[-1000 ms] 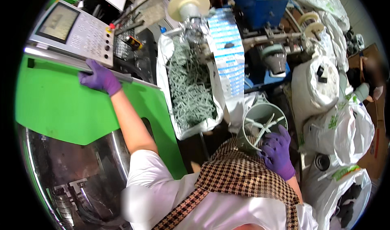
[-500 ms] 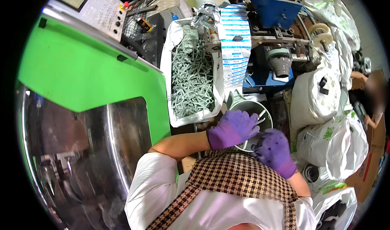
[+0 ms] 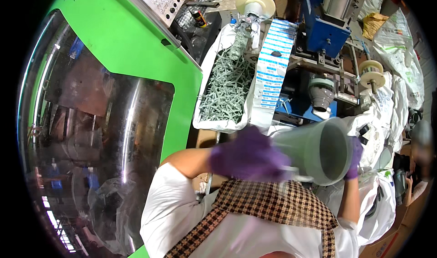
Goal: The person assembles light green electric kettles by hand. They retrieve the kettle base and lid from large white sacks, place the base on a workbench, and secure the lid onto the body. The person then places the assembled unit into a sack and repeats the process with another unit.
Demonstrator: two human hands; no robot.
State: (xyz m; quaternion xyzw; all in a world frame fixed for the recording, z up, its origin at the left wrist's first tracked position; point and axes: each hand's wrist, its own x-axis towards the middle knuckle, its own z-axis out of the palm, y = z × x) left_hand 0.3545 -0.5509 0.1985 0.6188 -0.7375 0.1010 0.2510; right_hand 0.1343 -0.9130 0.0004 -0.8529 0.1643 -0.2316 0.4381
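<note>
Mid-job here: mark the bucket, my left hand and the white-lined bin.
Grey bucket (image 3: 297, 149): head view, on its outer wall.
Left hand (image 3: 246, 155): head view, on its middle, blurred.
White-lined bin (image 3: 222, 126): head view, on its near edge.

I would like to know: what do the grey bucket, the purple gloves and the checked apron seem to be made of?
Grey bucket: probably smooth plastic with a dull sheen, from its even colour and soft highlights.
Purple gloves: perhaps matte rubber or coated fabric; they fit closely, but blur hides the texture.
Checked apron: apparently matte woven cloth, since it drapes softly; fibre unclear.
</note>
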